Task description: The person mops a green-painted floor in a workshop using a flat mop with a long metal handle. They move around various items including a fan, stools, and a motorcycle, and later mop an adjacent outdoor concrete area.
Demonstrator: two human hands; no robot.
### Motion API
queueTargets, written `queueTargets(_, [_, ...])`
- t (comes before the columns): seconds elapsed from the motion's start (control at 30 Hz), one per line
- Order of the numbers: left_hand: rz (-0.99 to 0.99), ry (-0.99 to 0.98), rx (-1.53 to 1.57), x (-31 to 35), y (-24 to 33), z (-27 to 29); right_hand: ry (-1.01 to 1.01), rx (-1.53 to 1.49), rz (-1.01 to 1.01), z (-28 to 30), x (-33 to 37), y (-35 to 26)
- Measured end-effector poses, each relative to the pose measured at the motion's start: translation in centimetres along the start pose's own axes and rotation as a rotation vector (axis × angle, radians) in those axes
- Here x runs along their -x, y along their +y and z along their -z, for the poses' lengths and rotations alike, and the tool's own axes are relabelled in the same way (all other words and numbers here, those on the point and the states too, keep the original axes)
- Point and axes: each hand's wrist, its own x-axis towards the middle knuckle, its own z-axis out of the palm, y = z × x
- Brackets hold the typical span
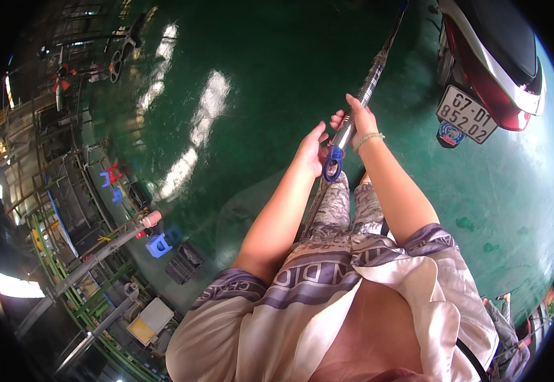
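A long silver pole (370, 81) with a blue end cap slants away from me over the green floor. Its blue cap (333, 159) has a hanging loop and points toward my body. My right hand (361, 122) is closed round the shaft just above the cap, thumb lying along the metal. Lower down, my left hand (311, 150) curls loosely against the side of the cap, its thumb raised off the pole and its fingertips partly hidden behind it. Past the shiny section the pole narrows and darkens, and its far end runs out at the top of the view.
At the upper right stands a motorbike (496, 60) with a licence plate (468, 114). Along the left are green metal racks (92, 312), a blue plastic stool (159, 245) and a dark crate (185, 262). Another person's legs (509, 331) show at the lower right.
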Motion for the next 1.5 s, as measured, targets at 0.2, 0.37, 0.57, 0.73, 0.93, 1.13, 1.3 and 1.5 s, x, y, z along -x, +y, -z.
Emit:
queueTargets(0.2, [-0.243, -0.242, 0.134, 7.0, -1.7, -0.4, -0.057, -0.214, -0.064, 0.7, 0.3, 1.4])
queueTargets(0.37, [-0.418, -0.152, 0.026, 7.7, -3.0, -0.2, -0.074, -0.228, -0.068, 0.0, 0.3, 1.4])
queueTargets(0.57, [-0.692, 0.079, -0.182, 7.3, -3.9, -1.7, -0.050, -0.232, -0.053, -0.1, 0.3, 1.7])
queueTargets(0.73, [-0.378, 0.051, -0.118, 7.4, -4.7, -2.7, -0.025, -0.216, -0.023, -0.4, 0.5, 1.9])
queueTargets(0.93, [-0.858, 0.531, -1.368, 7.9, -3.1, -3.0, 0.019, -0.171, 0.026, -0.6, 0.2, 2.5])
queueTargets(1.13, [-0.672, 0.125, -0.921, 6.5, -2.3, -1.1, 0.026, -0.152, 0.021, -0.9, 0.5, 2.2])
queueTargets(1.3, [0.023, -0.306, 0.043, 7.6, -1.1, 0.0, -0.067, -0.245, -0.020, -0.3, -0.2, 2.6])
queueTargets(1.5, [-0.768, 0.181, -0.690, 5.2, -3.5, -2.0, -0.069, -0.241, -0.012, -0.3, -0.8, 2.6])
